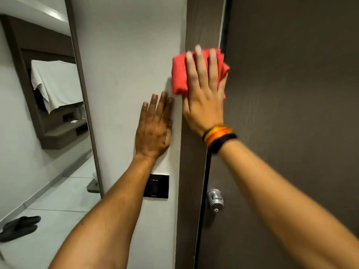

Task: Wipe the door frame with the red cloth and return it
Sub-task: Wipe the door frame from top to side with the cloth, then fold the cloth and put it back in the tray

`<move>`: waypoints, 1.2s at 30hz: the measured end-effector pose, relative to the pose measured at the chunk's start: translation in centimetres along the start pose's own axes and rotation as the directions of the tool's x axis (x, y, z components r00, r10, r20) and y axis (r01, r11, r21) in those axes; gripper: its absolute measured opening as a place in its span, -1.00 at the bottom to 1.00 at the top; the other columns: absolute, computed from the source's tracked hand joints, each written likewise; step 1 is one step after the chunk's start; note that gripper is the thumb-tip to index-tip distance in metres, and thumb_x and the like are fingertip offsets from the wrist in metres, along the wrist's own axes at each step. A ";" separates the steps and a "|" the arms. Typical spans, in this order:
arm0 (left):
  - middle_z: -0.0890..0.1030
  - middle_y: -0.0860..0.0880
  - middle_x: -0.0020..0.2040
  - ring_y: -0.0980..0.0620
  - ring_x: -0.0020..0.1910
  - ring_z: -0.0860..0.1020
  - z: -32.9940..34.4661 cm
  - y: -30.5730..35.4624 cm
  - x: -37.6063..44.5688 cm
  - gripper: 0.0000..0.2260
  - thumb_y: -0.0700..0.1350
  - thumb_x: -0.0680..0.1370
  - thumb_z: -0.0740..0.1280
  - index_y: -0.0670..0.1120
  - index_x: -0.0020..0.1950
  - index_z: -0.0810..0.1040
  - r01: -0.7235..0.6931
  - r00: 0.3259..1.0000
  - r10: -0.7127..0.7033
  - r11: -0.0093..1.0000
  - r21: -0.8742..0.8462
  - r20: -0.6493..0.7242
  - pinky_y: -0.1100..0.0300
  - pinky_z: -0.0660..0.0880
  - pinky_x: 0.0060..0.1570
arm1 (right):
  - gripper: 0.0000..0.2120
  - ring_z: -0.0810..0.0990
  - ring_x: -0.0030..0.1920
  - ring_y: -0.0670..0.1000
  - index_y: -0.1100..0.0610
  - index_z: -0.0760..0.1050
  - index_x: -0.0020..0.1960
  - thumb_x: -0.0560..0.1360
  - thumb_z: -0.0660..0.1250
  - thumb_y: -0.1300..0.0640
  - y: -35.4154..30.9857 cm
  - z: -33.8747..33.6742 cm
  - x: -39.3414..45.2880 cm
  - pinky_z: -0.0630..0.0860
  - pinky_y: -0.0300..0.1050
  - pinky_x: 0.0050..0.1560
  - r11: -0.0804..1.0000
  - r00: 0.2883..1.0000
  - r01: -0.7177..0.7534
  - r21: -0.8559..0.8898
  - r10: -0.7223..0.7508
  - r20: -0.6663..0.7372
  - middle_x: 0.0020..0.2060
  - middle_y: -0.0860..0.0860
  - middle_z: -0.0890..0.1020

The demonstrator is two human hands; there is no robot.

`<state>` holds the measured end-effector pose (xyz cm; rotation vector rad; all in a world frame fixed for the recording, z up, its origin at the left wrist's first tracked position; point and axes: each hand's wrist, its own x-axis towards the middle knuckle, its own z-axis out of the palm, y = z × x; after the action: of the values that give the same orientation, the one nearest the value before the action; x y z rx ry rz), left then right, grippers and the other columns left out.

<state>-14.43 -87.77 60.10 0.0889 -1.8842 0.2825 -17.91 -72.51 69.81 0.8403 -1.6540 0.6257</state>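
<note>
While the red cloth sits bunched on the door frame, well above the door knob, the right hand presses it flat with straight, spread fingers. The left hand rests flat on the wall just left of the frame. Apply even pressure; stroke along the frame's length, covering both edges. The mark on the black switch plate is too small to read.

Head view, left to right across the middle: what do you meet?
White hanging towel, left hand flat on the pale wall, right hand pressing the red cloth on the brown door frame, dark brown door.
</note>
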 end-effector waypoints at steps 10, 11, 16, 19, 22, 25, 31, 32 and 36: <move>0.63 -0.07 0.20 0.02 0.13 0.60 -8.8 5.8 9.5 -0.59 0.17 0.64 0.25 -0.07 0.34 0.58 0.489 0.819 -0.562 0.579 -0.652 0.115 0.46 0.41 -0.05 | -0.35 -0.04 0.65 0.18 0.12 0.04 0.64 0.65 0.15 -0.09 0.7 -1.7 2.4 -0.05 0.40 0.57 0.991 0.992 0.085 -0.104 -0.075 0.098 0.65 0.09 0.07; 0.65 -0.08 0.16 -0.01 0.09 0.62 -9.3 5.8 9.9 -0.62 0.15 0.64 0.28 -0.08 0.28 0.60 0.506 0.814 -0.560 0.552 -0.663 0.154 0.40 0.47 -0.06 | -0.34 -0.07 0.65 0.16 0.12 0.02 0.64 0.64 0.17 -0.04 0.7 -2.3 2.3 -0.05 0.40 0.57 0.993 0.990 0.096 -0.063 -0.089 0.113 0.65 0.09 0.05; 0.64 -0.12 0.16 -0.05 0.04 0.64 -11.2 6.6 9.7 -0.72 0.06 0.63 0.32 -0.09 0.22 0.55 0.516 0.807 -0.519 0.385 -0.765 0.283 0.11 0.64 0.03 | 0.07 -0.26 0.65 0.05 0.08 -0.24 0.64 0.45 0.44 -0.14 2.0 -7.0 0.5 -0.11 0.26 0.62 0.885 0.975 -0.140 0.445 0.045 0.219 0.64 0.03 -0.25; 0.54 -0.11 0.24 0.08 0.07 0.57 -12.8 9.1 9.6 -0.74 0.00 0.66 0.31 -0.11 0.27 0.53 0.490 0.841 -0.433 0.350 -0.799 0.326 0.40 0.54 0.03 | 0.08 0.20 0.60 -0.03 0.01 -0.06 0.64 0.38 0.57 -0.11 3.9 -10.9 -2.0 0.23 0.08 0.59 0.468 0.867 -0.494 0.733 0.324 0.378 0.63 0.02 0.12; 0.61 -0.07 0.03 0.21 -0.09 0.56 -13.7 13.3 8.9 -0.85 -0.14 0.65 0.33 -0.16 0.18 0.55 0.453 0.878 -0.288 0.242 -0.858 0.382 0.45 0.49 -0.06 | -0.42 0.63 0.28 0.10 0.16 0.43 0.42 0.45 0.52 0.16 6.8 -14.8 -5.0 0.57 0.15 0.32 0.113 0.725 -0.635 0.764 0.430 0.539 0.31 0.18 0.61; 0.61 -0.05 -0.10 0.12 -0.07 0.57 -13.2 19.0 6.6 -0.90 -0.17 0.60 0.36 -0.12 0.10 0.57 0.525 0.850 -0.144 0.133 -0.841 0.507 0.14 0.55 0.07 | -0.75 0.70 0.10 0.18 0.15 0.59 0.20 0.54 0.40 0.29 10.1 -19.0 -9.8 0.61 0.23 0.21 0.071 0.660 -0.678 0.732 0.499 0.562 0.07 0.15 0.73; 0.71 0.09 -0.06 0.20 -0.10 0.69 -11.3 36.5 1.4 -0.63 -0.10 0.45 0.41 -0.04 0.26 0.57 0.826 0.557 0.251 -0.067 -0.560 0.791 0.27 0.62 -0.13 | -0.80 0.71 -0.13 -0.06 0.09 0.61 0.12 0.55 0.28 0.11 20.3 -30.2 -23.5 0.60 -0.16 -0.13 -0.010 0.400 -0.813 0.582 0.716 0.572 -0.10 -0.04 0.75; 0.70 0.10 -0.11 0.21 -0.16 0.67 -10.7 39.4 0.2 -0.65 -0.09 0.44 0.40 -0.08 0.23 0.59 0.848 0.512 0.317 -0.037 -0.529 0.799 0.28 0.60 -0.16 | -0.78 0.70 -0.11 -0.04 0.08 0.60 0.13 0.54 0.27 0.11 21.9 -31.8 -26.1 0.58 -0.12 -0.11 -0.039 0.332 -0.830 0.557 0.768 0.548 -0.07 -0.02 0.75; 0.69 -0.02 -0.12 0.05 -0.14 0.66 -8.1 54.5 -9.5 -0.77 -0.13 0.52 0.43 -0.18 0.15 0.63 0.931 0.288 0.479 0.062 -0.359 0.829 0.14 0.65 -0.08 | -0.77 0.72 0.01 0.11 0.15 0.58 0.21 0.57 0.30 0.26 28.1 -39.8 -40.8 0.64 0.13 0.04 -0.193 0.020 -0.864 0.464 0.910 0.415 0.06 0.14 0.73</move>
<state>-14.83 -33.85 45.36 -0.3309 -2.6156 -2.0892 -11.59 -16.53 40.32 -0.2713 -1.7619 2.4008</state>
